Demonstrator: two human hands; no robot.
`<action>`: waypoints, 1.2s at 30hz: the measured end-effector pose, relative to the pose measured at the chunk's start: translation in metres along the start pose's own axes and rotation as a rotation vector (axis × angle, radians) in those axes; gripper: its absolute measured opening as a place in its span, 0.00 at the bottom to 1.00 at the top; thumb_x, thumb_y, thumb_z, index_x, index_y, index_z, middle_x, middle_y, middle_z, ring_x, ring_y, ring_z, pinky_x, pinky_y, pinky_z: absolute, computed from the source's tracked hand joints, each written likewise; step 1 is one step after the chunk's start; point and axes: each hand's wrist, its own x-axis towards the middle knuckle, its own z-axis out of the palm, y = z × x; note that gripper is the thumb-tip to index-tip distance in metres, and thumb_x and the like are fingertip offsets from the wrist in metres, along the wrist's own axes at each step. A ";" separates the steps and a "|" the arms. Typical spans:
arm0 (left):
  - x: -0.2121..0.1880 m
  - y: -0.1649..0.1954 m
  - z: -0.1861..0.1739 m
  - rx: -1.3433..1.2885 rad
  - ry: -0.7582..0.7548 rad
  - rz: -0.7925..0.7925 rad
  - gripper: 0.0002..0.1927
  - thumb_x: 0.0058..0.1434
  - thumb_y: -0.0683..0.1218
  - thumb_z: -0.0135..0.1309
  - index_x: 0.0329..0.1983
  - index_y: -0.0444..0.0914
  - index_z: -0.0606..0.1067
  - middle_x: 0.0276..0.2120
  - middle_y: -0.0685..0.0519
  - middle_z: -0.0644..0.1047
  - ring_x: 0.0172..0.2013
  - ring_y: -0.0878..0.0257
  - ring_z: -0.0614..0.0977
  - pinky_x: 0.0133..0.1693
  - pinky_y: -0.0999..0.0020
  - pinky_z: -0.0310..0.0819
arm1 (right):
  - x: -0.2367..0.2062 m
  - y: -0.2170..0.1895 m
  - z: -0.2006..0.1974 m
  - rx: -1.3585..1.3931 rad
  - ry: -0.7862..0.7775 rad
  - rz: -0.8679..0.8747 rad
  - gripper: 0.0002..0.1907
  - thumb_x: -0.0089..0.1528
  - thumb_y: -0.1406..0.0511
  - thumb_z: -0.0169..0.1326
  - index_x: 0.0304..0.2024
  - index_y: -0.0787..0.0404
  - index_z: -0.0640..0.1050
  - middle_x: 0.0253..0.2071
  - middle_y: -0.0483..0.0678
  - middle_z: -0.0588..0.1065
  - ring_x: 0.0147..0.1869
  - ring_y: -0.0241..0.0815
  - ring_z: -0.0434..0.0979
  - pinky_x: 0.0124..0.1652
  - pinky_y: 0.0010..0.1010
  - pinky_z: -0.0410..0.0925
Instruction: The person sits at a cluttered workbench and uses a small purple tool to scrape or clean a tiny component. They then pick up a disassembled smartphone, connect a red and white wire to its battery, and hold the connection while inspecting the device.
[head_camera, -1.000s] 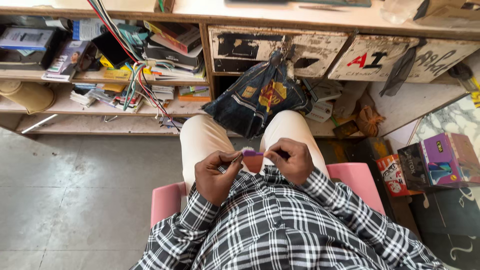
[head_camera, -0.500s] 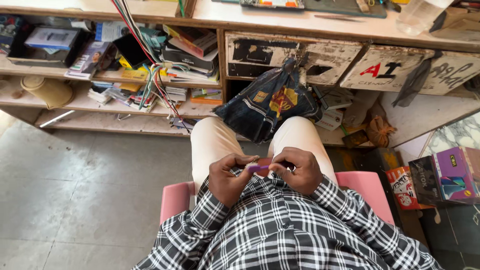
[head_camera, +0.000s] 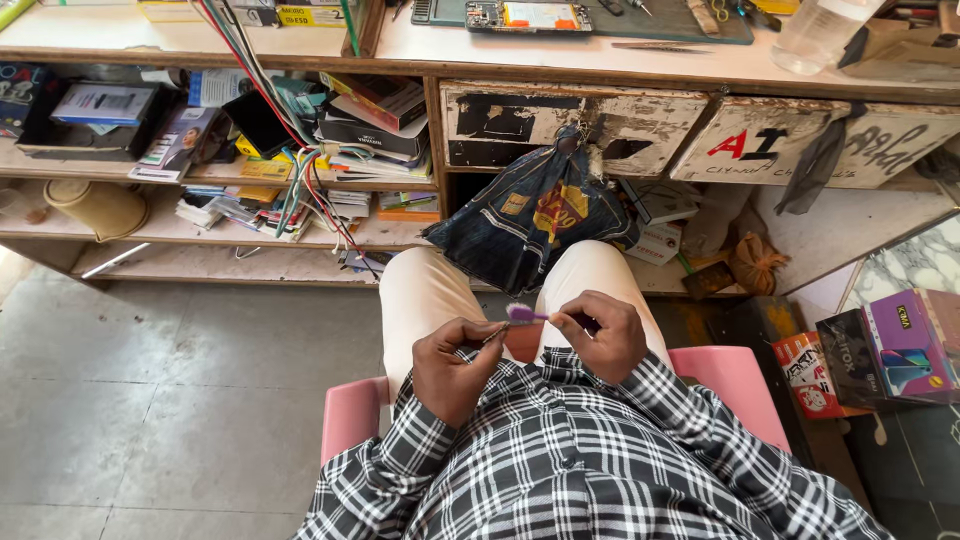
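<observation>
small purple tool (head_camera: 522, 314) sits between both hands over the lap, just above the pink chair (head_camera: 735, 385). we see the right hand (head_camera: 600, 338) pinched closed on its handle end, fingers curled tight. left hand (head_camera: 455, 366) is curled narrow too, fingertips meeting the thin metal tip of the tool; we cannot tell if it really grips the tip or only touches it. both hands are near each other, close to the checked shirt (head_camera: 590, 460), above the cream trousers (head_camera: 430, 290). ahead of the knees a dark denim bag (head_camera: 535, 215) hangs from the worn drawer (head_camera: 580, 120) of the workbench. shelves on the left hold books (head_camera: 370, 110) and coloured wires (head_camera: 300, 170). purple box (head_camera: 915, 340) stands on the floor well apart on the right.
</observation>
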 end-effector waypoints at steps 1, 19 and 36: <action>0.000 0.000 0.000 0.001 -0.019 0.034 0.09 0.60 0.41 0.62 0.40 0.30 0.82 0.34 0.47 0.86 0.34 0.66 0.86 0.38 0.73 0.81 | 0.000 0.000 -0.001 0.038 -0.027 -0.082 0.14 0.63 0.59 0.61 0.33 0.64 0.81 0.25 0.47 0.75 0.23 0.36 0.70 0.26 0.30 0.63; 0.001 0.000 0.001 -0.054 -0.023 -0.037 0.09 0.59 0.41 0.63 0.40 0.30 0.82 0.32 0.47 0.85 0.32 0.67 0.83 0.36 0.73 0.79 | 0.001 -0.008 -0.003 -0.106 0.107 -0.365 0.13 0.62 0.58 0.62 0.32 0.62 0.80 0.26 0.47 0.76 0.27 0.41 0.75 0.28 0.31 0.67; 0.001 0.008 -0.002 0.038 -0.002 0.079 0.06 0.59 0.40 0.63 0.37 0.32 0.82 0.33 0.47 0.86 0.34 0.63 0.87 0.39 0.71 0.82 | 0.001 -0.004 0.003 -0.092 0.056 -0.160 0.13 0.61 0.58 0.62 0.32 0.61 0.81 0.25 0.47 0.75 0.25 0.40 0.74 0.25 0.32 0.65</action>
